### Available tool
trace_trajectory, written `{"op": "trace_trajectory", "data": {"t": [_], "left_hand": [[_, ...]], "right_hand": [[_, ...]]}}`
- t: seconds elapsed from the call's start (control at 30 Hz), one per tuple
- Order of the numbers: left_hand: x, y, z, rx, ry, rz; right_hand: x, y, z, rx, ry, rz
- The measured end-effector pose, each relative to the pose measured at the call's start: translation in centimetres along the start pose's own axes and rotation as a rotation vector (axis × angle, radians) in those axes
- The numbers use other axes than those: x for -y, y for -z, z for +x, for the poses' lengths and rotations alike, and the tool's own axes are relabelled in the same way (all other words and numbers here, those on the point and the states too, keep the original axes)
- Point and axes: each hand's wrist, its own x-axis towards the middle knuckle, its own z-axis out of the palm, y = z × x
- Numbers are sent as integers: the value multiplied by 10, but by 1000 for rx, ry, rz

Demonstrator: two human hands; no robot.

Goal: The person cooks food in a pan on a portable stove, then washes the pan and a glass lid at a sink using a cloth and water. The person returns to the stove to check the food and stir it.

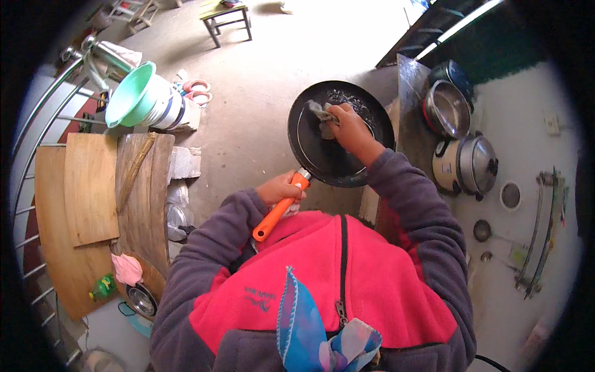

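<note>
A black frying pan (pixel 325 158) is held out in front of my body, its inside facing up. My left hand (pixel 281 189) grips its orange handle (pixel 274 216) close to the metal collar. Inside the pan, my right hand (pixel 351 130) pinches a crumpled greyish cloth or wipe (pixel 320 112) against the far part of the cooking surface. Whitish wet streaks or suds (pixel 346 98) show on the surface beyond the fingers. The fingertips of my right hand are partly hidden by the cloth.
At right, a counter (pixel 409 93) bears a metal pot (pixel 448 109) and a rice cooker (pixel 469 165); ladles (pixel 482 230) hang on the wall. Left stand wooden boards (pixel 90 190), a green basin (pixel 132 95) on a white bucket (pixel 165 109), and a metal railing (pixel 44 121). A stool (pixel 225 14) stands ahead.
</note>
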Motion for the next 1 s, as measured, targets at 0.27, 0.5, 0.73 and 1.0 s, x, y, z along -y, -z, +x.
{"op": "trace_trajectory", "data": {"t": [0.27,0.5,0.73,1.0], "left_hand": [[-80,35,31,-133,-81,200],[-172,35,85,-243,-87,214],[-244,45,142,-173,-166,21],[-337,97,214,-112,-203,-63]], "right_hand": [[45,-30,109,163,722,-187],[2,30,270,198,950,-580],[-82,101,409,160,430,-654],[-177,176,494,62,242,-878]]}}
